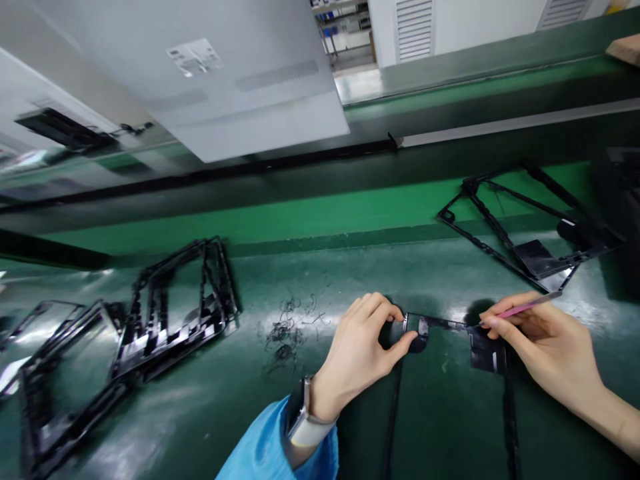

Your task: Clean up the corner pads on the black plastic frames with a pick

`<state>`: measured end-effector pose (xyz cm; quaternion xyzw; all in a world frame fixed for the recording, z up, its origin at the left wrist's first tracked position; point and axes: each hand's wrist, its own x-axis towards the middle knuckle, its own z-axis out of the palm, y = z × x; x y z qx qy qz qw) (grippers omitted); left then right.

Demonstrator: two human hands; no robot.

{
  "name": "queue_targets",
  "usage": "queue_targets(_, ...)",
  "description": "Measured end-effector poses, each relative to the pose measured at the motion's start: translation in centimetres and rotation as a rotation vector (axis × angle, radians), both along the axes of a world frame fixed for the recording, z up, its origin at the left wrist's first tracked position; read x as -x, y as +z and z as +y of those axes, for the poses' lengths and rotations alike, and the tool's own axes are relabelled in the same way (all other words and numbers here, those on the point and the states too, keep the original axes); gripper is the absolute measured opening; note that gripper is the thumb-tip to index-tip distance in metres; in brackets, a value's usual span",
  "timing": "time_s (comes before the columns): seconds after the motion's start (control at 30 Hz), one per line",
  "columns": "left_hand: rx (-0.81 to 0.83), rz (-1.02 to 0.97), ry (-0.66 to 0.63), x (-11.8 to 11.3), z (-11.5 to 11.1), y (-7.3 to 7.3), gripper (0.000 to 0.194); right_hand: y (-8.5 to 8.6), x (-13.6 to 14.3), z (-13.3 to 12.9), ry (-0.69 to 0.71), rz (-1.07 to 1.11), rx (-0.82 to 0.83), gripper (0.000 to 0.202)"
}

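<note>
A thin black plastic frame (pixel 509 413) lies on the green work surface in front of me, its lower end running out of view. My left hand (pixel 355 347) pinches the frame's upper left corner between thumb and fingers. Near the upper right corner, my right hand (pixel 555 340) is closed in a pen-like grip around a slim pink tool (pixel 525 307). The tool's tip points at the frame's top bar by a flat black panel; whether it touches, I cannot tell. Its exact kind is unclear.
Black shavings (pixel 287 327) lie scattered left of my left hand. Several similar frames (pixel 175 313) are stacked at the left, blurred. More black frames (pixel 505 233) lean at the back right. A large grey panel (pixel 250 80) stands behind the green ledge (pixel 300 217).
</note>
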<state>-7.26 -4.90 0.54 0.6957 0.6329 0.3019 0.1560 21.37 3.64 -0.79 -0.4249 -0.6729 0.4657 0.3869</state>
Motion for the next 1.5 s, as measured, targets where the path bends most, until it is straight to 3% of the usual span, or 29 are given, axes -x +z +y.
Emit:
queue_targets(0.13, 0.052, -0.062, -0.006, -1.8, 0.3, -0.3, 0.008, 0.2, 0.4, 0.2, 0.009, 0.072, 0.08, 0.016)
queue_targets(0.23, 0.112, -0.114, -0.022, -3.6, 0.6, 0.3, 0.011, 0.6, 0.8, 0.6, 0.023, 0.171, 0.195, 0.019)
queue_targets(0.57, 0.365, -0.233, -0.302, -8.3, 2.1, 7.7, 0.008, 0.5, 0.6, 3.2, -0.053, 0.52, 0.328, 0.039)
queue_targets(0.67, 0.409, -0.183, -0.43, -10.2, 2.5, 8.9, 0.008, 0.4, 0.1, 3.8, -0.085, 0.583, 0.343, 0.038)
queue_targets(0.8, 0.405, 0.022, -0.436, -13.4, 0.4, 9.3, 0.01, -0.5, -0.4, 4.5, -0.107, 0.62, 0.33, 0.037)
queue_targets(0.93, 0.264, 0.222, -0.567, -14.2, -0.7, 9.0, 0.009, -1.9, -0.5, 4.9, -0.088, 0.603, 0.305, 0.02)
queue_targets(1.0, 0.132, 0.364, -0.657, -13.0, 0.9, 8.5, 0.014, -2.6, -0.4, 5.1, -0.082, 0.587, 0.288, 0.017)
queue_targets(1.13, 0.058, 0.418, -0.596, -9.1, 5.8, 6.2, 0.018, -3.2, -0.3, 5.3, -0.088, 0.549, 0.245, 0.02)
queue_targets(1.23, 0.003, 0.386, -0.517, -7.1, 7.7, 4.0, 0.022, -2.9, -0.2, 5.2, -0.084, 0.513, 0.216, 0.02)
queue_targets(1.33, -0.053, 0.316, -0.423, -6.2, 7.3, 2.0, 0.025, -2.2, 0.1, 4.3, -0.046, 0.462, 0.202, 0.025)
queue_targets(1.5, -0.095, 0.201, -0.324, -5.9, 5.1, -0.5, 0.058, -1.2, 0.8, 1.8, 0.055, 0.32, 0.196, 0.031)
